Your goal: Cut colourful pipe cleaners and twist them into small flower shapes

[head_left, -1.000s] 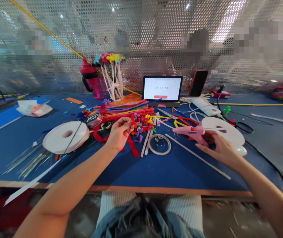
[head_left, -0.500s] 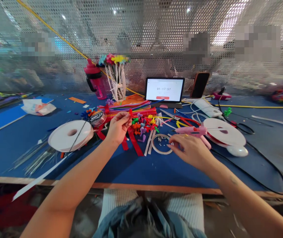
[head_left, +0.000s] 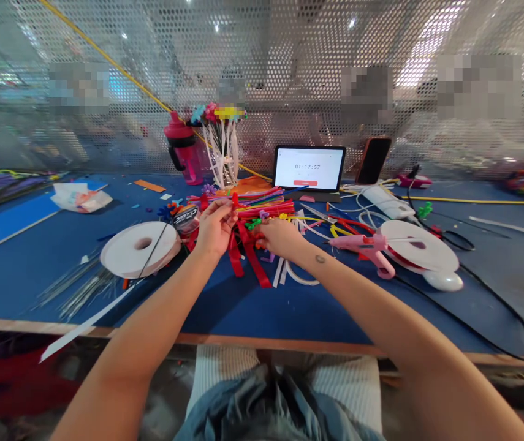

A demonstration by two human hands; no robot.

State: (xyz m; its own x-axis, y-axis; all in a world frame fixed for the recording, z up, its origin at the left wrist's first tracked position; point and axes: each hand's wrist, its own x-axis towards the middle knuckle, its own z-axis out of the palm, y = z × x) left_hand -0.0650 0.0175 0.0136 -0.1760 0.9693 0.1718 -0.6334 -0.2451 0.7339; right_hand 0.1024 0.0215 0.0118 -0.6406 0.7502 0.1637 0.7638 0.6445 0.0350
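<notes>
My left hand (head_left: 216, 229) is closed in a pinch, and a small red piece (head_left: 235, 199) sticks up from its fingertips. Whether that piece is ribbon or pipe cleaner I cannot make out. Below hang red ribbon strips (head_left: 255, 262), lying on the table. My right hand (head_left: 280, 237) is over the pile of small bent pipe-cleaner shapes, its fingers mostly hidden and beside a green one (head_left: 253, 224). Behind both hands lies a bundle of coloured pipe cleaners (head_left: 266, 210). A white ring (head_left: 302, 280) is partly covered by my right forearm.
A pink glue gun (head_left: 366, 244) and a ribbon spool (head_left: 420, 245) lie to the right, with a black cord trailing. Another spool (head_left: 119, 251) and thin wires (head_left: 89, 288) are left. A pink bottle (head_left: 184, 150), a flower bunch (head_left: 225, 147) and a tablet (head_left: 309, 166) stand behind.
My right hand has moved left from beside the white ring to the pile of pipe-cleaner shapes. My left hand still pinches the red piece. The view has shifted slightly.
</notes>
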